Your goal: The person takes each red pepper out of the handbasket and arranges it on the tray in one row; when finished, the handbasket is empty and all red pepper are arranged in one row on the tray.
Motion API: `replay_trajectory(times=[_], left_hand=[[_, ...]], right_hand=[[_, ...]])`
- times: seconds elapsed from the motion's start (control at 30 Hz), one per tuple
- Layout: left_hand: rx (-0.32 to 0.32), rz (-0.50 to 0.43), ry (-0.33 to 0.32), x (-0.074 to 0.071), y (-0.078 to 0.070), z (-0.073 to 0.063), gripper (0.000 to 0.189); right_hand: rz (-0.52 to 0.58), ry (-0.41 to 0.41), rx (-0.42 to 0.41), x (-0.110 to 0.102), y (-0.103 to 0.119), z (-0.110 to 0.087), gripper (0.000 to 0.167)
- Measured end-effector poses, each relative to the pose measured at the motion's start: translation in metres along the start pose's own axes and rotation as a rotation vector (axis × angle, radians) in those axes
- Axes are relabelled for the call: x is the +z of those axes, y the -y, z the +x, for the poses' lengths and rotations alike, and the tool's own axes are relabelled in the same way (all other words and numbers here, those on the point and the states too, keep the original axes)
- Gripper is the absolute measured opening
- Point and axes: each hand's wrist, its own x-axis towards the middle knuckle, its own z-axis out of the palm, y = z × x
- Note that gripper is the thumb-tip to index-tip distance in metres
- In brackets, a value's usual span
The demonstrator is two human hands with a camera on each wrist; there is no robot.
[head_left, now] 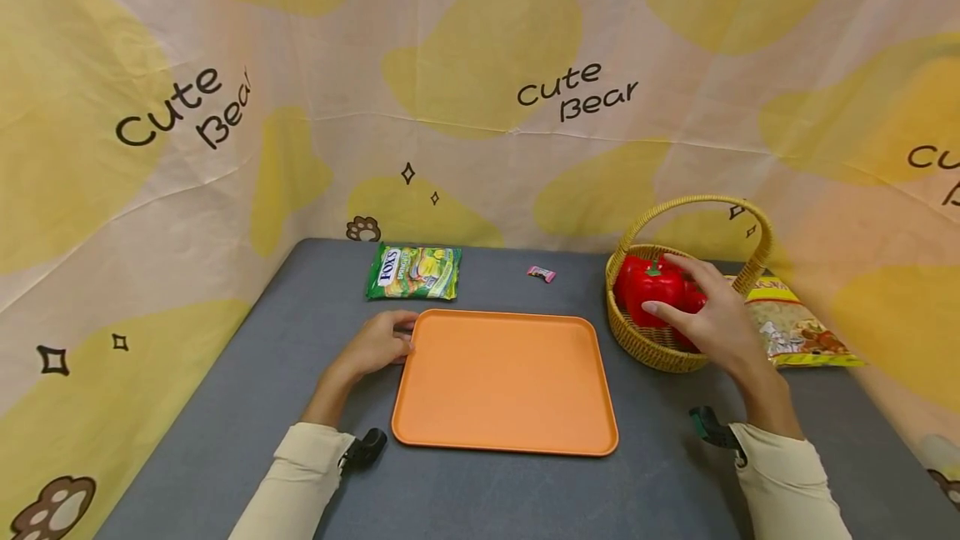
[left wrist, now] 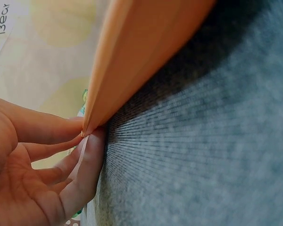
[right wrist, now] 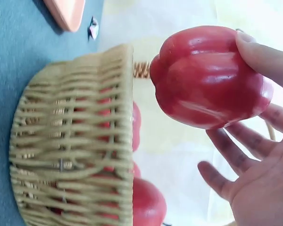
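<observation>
An orange rectangular tray (head_left: 506, 382) lies in the middle of the table. My left hand (head_left: 378, 342) is at its left edge; in the left wrist view thumb and fingers pinch the tray's rim (left wrist: 96, 101). My right hand (head_left: 716, 319) grips a red bell pepper (right wrist: 207, 77) between thumb and fingers, raised above the rim of a yellow wicker basket (right wrist: 75, 136). More red peppers (right wrist: 148, 202) sit in the basket, partly hidden by its woven wall and by the held pepper.
A green Fox's candy bag (head_left: 416, 272) lies behind the tray's left corner. One small pink wrapped candy (head_left: 542, 274) is near the table's back edge. A yellow-topped food packet (head_left: 798, 327) lies right of the basket, whose tall arched handle (head_left: 693, 200) stands upright.
</observation>
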Motion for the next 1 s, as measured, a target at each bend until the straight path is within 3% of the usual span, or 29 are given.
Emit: replay_trajectory(times=[0.23, 0.5, 0.77, 1.0], left_hand=[[-0.003, -0.007, 0.001, -0.001, 0.001, 0.0, 0.055], [-0.013, 0.008, 0.002, -0.001, 0.001, 0.002, 0.054], [-0.01, 0.01, 0.007, -0.001, 0.001, 0.003, 0.054], [-0.002, 0.002, 0.014, -0.002, 0.001, 0.001, 0.054]], right_hand=[[0.083, 0.012, -0.096, 0.014, 0.007, 0.003, 0.072], [0.101, 0.069, -0.136, 0.034, 0.014, 0.004, 0.073], [0.141, 0.199, -0.102, 0.055, 0.025, 0.006, 0.082], [0.154, 0.237, -0.086, 0.074, 0.036, 0.012, 0.087]])
